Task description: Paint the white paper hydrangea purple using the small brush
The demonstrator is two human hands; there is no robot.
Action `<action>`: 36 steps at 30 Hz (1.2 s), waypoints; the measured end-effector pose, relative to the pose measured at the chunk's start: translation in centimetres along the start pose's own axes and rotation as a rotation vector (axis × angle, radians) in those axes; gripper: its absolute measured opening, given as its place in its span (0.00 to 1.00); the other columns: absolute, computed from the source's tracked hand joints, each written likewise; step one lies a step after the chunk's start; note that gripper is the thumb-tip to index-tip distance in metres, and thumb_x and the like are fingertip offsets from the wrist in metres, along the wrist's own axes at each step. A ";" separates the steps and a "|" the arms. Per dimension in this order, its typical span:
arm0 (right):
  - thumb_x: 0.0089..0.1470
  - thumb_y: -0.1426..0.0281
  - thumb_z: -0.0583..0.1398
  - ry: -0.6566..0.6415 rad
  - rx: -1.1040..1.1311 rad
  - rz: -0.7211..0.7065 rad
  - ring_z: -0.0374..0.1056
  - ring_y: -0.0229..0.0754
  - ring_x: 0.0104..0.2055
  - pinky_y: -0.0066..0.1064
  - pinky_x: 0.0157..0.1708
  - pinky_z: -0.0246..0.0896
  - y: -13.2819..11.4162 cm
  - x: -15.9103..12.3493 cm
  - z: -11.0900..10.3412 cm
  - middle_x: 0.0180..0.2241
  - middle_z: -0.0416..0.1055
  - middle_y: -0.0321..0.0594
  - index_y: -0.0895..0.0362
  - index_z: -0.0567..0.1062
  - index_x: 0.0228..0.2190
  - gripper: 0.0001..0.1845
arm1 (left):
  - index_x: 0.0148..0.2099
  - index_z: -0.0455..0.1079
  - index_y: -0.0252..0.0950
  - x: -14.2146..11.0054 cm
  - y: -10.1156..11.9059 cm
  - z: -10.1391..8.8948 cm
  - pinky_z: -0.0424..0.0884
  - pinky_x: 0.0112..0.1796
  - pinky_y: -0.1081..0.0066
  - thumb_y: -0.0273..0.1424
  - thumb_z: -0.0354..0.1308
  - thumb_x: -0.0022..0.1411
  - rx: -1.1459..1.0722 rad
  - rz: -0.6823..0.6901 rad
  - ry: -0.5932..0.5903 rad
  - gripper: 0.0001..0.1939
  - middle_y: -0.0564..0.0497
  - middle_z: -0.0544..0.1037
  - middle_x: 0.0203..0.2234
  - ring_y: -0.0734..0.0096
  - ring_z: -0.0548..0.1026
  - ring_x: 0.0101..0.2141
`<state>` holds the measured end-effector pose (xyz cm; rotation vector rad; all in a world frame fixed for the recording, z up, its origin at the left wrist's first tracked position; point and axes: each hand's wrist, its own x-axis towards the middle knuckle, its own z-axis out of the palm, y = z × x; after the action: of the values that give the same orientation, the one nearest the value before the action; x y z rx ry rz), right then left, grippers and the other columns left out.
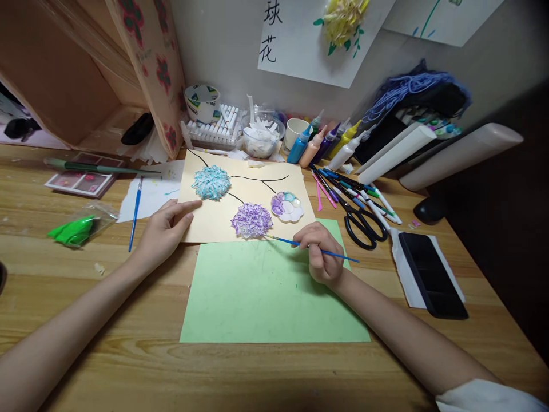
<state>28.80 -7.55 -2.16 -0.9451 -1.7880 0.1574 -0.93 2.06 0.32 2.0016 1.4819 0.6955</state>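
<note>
My right hand grips a thin blue paintbrush, its tip at the lower right edge of a purple-and-white paper flower. My left hand rests at the left edge of a cream sheet, fingers extended, the index finger just below a blue-and-white paper flower. Black stem lines run across this sheet between the flowers. A small flower-shaped palette with purple and teal paint sits on its right part. Beneath my right hand lies a green sheet, partly under the cream one.
Black scissors, pens and a phone lie to the right. Paint bottles, a paper cup and a bowl of paper scraps stand behind. At left are another blue brush and bagged green clay.
</note>
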 end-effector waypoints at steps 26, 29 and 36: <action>0.65 0.70 0.46 0.146 -0.153 0.252 0.65 0.42 0.34 0.36 0.36 0.58 1.8 0.6 -0.4 0.27 0.68 0.37 0.53 0.69 0.28 0.16 | 0.52 0.74 0.39 0.0 0.0 0.0 0.69 0.41 0.62 0.37 0.50 0.62 -0.008 0.001 0.005 0.20 0.52 0.67 0.29 0.64 0.68 0.32; 0.65 0.69 0.46 0.073 -0.148 0.278 0.64 0.42 0.34 0.37 0.37 0.58 1.8 0.6 -0.4 0.27 0.68 0.37 0.53 0.68 0.28 0.17 | 0.52 0.74 0.40 0.0 -0.1 0.0 0.70 0.41 0.61 0.37 0.50 0.62 0.003 0.009 0.004 0.20 0.52 0.67 0.29 0.64 0.68 0.32; 0.66 0.67 0.46 0.132 -0.108 0.312 0.66 0.43 0.36 0.37 0.39 0.59 2.2 0.5 -0.4 0.29 0.69 0.38 0.53 0.70 0.29 0.17 | 0.52 0.74 0.41 0.0 -0.2 0.0 0.69 0.40 0.63 0.37 0.49 0.63 0.014 0.022 0.013 0.19 0.52 0.65 0.28 0.64 0.68 0.33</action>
<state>30.23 -5.85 -2.81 -1.2811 -1.5330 0.1921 -1.06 2.11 0.14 2.0303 1.4777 0.7102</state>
